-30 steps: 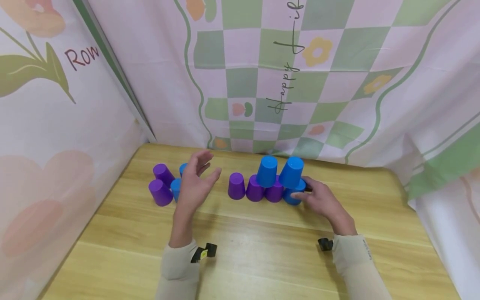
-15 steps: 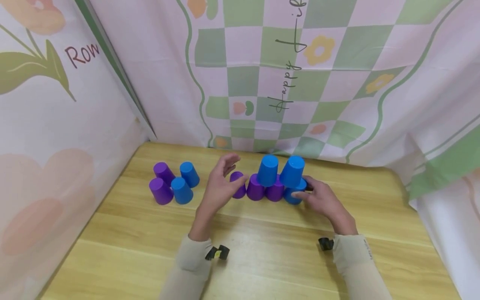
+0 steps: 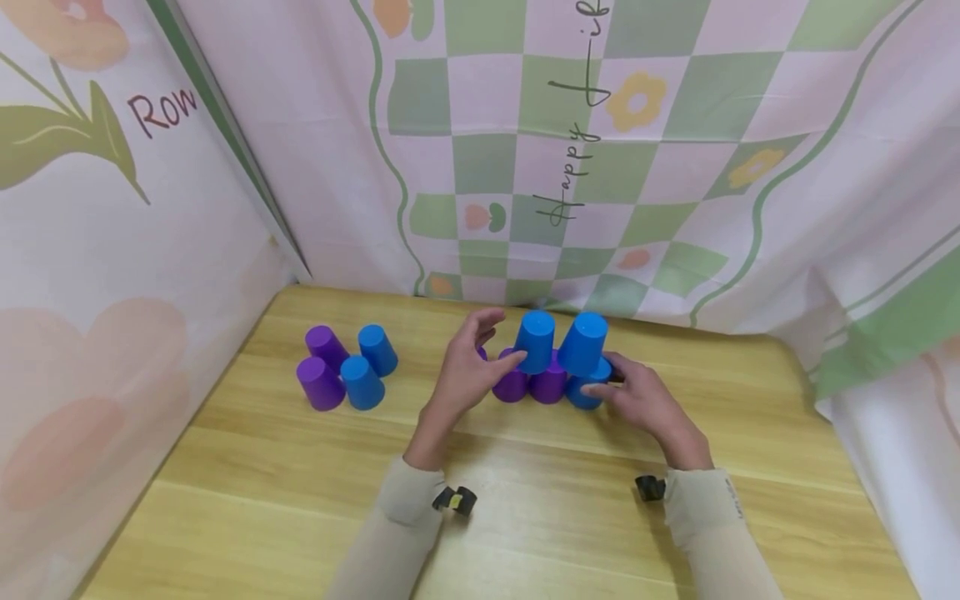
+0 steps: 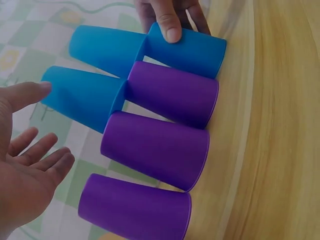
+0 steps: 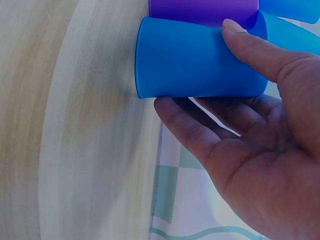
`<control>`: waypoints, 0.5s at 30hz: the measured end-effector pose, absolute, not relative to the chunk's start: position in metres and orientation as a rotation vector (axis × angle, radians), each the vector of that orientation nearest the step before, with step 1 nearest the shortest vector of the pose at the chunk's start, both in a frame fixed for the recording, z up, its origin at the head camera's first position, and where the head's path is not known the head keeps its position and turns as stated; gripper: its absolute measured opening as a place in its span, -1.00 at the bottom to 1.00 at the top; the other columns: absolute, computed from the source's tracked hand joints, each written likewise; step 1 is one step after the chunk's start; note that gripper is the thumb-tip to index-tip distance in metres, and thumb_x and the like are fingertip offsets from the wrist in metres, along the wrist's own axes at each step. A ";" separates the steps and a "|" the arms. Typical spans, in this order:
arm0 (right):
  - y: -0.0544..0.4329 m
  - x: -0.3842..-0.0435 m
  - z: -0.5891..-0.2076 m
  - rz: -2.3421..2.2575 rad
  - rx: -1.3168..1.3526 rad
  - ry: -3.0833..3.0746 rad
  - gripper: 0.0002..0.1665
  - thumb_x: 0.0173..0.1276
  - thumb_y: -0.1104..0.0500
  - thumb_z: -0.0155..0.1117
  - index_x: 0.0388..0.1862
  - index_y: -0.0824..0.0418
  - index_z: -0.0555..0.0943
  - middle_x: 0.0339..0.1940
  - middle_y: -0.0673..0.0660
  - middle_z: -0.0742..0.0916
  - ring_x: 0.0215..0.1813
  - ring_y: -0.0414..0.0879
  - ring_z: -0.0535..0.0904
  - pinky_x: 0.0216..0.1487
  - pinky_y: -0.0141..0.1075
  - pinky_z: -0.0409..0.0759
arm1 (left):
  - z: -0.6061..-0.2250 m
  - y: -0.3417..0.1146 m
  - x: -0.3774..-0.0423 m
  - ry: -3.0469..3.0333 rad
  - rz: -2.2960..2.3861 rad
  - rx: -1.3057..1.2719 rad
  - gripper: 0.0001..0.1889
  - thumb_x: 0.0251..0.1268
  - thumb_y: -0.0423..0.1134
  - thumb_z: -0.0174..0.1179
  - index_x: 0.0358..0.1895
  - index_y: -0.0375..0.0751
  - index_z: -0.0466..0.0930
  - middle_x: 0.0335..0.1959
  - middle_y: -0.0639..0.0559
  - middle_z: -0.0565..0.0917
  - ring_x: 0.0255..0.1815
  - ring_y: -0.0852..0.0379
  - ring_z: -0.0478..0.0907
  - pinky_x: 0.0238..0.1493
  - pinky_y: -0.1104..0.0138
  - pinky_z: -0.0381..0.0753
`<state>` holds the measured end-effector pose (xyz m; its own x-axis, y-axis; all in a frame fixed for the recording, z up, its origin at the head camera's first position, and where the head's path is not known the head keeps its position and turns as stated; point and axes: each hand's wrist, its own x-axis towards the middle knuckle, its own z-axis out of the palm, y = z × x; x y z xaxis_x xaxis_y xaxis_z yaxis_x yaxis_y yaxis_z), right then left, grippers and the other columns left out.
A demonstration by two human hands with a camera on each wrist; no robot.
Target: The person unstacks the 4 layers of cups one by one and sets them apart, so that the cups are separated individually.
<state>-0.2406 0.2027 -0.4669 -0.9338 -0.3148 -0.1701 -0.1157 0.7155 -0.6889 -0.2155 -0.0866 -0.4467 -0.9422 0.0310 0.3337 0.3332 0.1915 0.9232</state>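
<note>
In the head view, upside-down plastic cups form two levels. The lower row has a purple cup (image 4: 135,207) at the left end, a second purple cup (image 3: 510,385), a third purple cup (image 3: 548,385) and a blue cup (image 3: 584,392) at the right. On top stand a left blue cup (image 3: 536,342) and a right blue cup (image 3: 583,344). My left hand (image 3: 467,371) has its fingers spread, its thumb at the upper left blue cup; contact cannot be told. My right hand (image 3: 645,396) holds the lower blue cup, thumb in front, fingers behind.
Away to the left stand two purple cups (image 3: 321,384) and two blue cups (image 3: 363,382), also upside down. A wooden table (image 3: 525,517) carries everything. Patterned cloth (image 3: 487,167) hangs behind the table, with another cloth at the left side.
My left hand has moved right, away from the separate cups at the left, past the end purple cup to the upper left blue cup. The right hand stays on its cup.
</note>
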 end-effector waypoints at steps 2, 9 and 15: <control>0.203 -0.241 -0.467 -1.035 -0.340 2.648 -0.17 0.54 -0.15 0.31 0.61 0.20 0.33 0.43 0.40 0.59 0.34 0.36 0.55 0.26 0.25 0.64 | -0.448 -0.084 -0.216 -2.217 -1.835 -0.345 -0.34 0.24 -0.39 0.50 0.38 -0.36 0.43 0.35 -0.19 0.58 0.45 -0.13 0.51 0.53 0.13 0.47; 0.203 -0.241 -0.468 -1.046 -0.354 2.653 -0.19 0.55 -0.15 0.31 0.59 0.20 0.35 0.42 0.40 0.60 0.33 0.36 0.57 0.24 0.23 0.66 | -0.452 -0.072 -0.216 -2.173 -1.787 -0.339 -0.30 0.24 -0.35 0.52 0.41 -0.31 0.39 0.38 -0.18 0.54 0.48 -0.15 0.47 0.56 0.16 0.43; 0.203 -0.241 -0.469 -1.049 -0.352 2.649 -0.18 0.55 -0.15 0.31 0.61 0.20 0.34 0.44 0.41 0.58 0.35 0.38 0.56 0.24 0.23 0.67 | -0.455 -0.060 -0.214 -2.180 -1.688 -0.277 -0.29 0.23 -0.30 0.54 0.41 -0.28 0.40 0.36 -0.16 0.56 0.46 -0.09 0.50 0.54 0.21 0.45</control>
